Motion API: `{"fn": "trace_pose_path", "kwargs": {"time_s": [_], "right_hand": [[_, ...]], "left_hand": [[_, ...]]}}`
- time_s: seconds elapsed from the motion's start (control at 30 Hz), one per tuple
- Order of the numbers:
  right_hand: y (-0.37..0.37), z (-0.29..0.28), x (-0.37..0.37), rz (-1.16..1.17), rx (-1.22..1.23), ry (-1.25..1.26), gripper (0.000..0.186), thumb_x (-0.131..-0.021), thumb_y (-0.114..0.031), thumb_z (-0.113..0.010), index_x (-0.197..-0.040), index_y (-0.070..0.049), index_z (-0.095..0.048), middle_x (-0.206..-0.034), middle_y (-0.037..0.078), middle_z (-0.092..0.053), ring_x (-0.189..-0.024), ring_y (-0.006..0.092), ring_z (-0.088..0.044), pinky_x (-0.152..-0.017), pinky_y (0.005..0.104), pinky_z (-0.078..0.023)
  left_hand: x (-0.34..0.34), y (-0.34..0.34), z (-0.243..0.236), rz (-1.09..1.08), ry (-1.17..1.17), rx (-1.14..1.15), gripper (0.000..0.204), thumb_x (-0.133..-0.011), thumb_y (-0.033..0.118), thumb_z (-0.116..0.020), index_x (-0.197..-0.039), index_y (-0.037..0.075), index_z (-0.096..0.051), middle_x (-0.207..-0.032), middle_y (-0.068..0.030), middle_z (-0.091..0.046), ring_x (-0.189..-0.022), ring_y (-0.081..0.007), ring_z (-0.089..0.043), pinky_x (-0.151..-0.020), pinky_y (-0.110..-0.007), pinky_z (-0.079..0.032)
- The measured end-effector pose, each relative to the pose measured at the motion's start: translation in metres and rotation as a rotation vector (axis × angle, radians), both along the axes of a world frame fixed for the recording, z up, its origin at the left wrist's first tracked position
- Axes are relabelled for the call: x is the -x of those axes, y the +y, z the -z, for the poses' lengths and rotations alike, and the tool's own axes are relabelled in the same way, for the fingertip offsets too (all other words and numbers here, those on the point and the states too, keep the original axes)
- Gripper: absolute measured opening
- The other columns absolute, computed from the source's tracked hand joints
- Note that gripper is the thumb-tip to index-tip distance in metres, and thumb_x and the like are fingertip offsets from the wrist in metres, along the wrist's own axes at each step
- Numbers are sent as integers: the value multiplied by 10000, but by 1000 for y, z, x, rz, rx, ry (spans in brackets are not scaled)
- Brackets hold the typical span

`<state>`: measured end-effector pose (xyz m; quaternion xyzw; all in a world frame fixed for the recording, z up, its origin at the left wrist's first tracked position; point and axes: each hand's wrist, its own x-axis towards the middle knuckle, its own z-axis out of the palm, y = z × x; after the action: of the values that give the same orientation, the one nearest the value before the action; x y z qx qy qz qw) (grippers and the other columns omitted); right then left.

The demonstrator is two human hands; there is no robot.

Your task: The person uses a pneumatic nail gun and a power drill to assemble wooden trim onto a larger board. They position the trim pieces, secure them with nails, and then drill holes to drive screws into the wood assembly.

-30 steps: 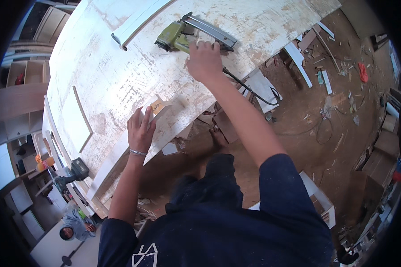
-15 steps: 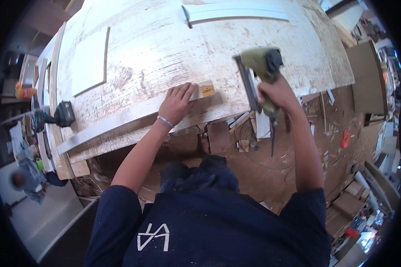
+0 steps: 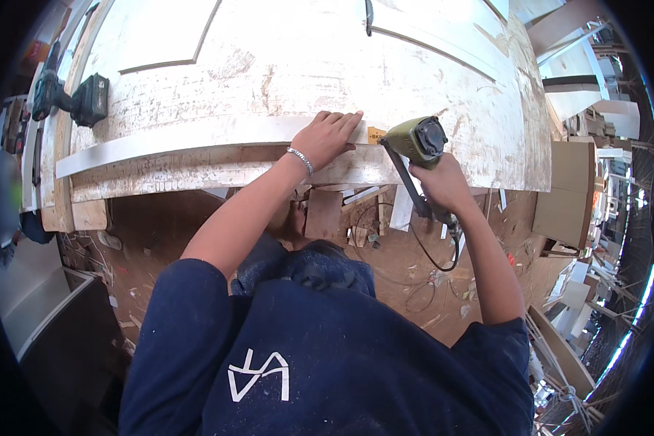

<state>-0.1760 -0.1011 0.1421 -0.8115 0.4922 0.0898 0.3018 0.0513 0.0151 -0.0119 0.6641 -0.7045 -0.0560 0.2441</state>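
Observation:
A long, narrow white board [image 3: 196,136] lies along the near edge of the worktable. My left hand [image 3: 324,142] is on its right part, fingers laid over the top and the thumb at the near side, holding it down. In my right hand [image 3: 443,183] is a green nail gun [image 3: 419,142], gripped by its handle. The gun's nose is close to the board's right end, which carries an orange label [image 3: 376,135]; whether the two touch I cannot tell. A dark air hose [image 3: 436,266] hangs from the gun's handle.
The worn white worktable [image 3: 283,91] carries a cordless drill [image 3: 87,100] at left and flat white panels [image 3: 160,36] at the back. Below its near edge, offcuts [image 3: 323,213] litter the floor. A brown cabinet-like box [image 3: 562,192] stands at right.
The nail gun has come left and down to the labelled end of the board. My left hand still holds the board. The whole view has shifted and turned.

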Motion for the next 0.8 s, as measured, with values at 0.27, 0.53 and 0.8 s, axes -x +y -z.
{"fn": "trace_pose_path", "kwargs": {"time_s": [0.27, 0.53, 0.8], "right_hand": [[-8, -6, -8, 91, -175, 56, 364, -862, -271, -709, -919, 88, -686, -607, 148, -636, -528, 257, -667, -557, 402, -542], [0, -13, -7, 116, -149, -15, 311, -886, -233, -716, -842, 69, -657, -583, 104, -615, -484, 197, -618, -503, 370, -495], [-2, -10, -1, 129, -188, -10, 293, -891, -219, -709, -862, 68, -659, -596, 103, -623, -481, 197, -618, -498, 372, -493]], "left_hand": [[-2, 0, 0, -9, -25, -31, 745, -950, 341, -690, -1549, 29, -375, -1296, -142, -656, -1213, -292, -603, -1084, -404, -460], [0, 2, -4, -20, -44, -49, 746, -951, 333, -685, -1549, 18, -371, -1315, -137, -646, -1226, -282, -597, -1087, -397, -455], [1, 1, -5, -28, -28, -92, 755, -949, 322, -687, -1552, 2, -364, -1346, -119, -629, -1250, -260, -583, -1096, -386, -441]]}}
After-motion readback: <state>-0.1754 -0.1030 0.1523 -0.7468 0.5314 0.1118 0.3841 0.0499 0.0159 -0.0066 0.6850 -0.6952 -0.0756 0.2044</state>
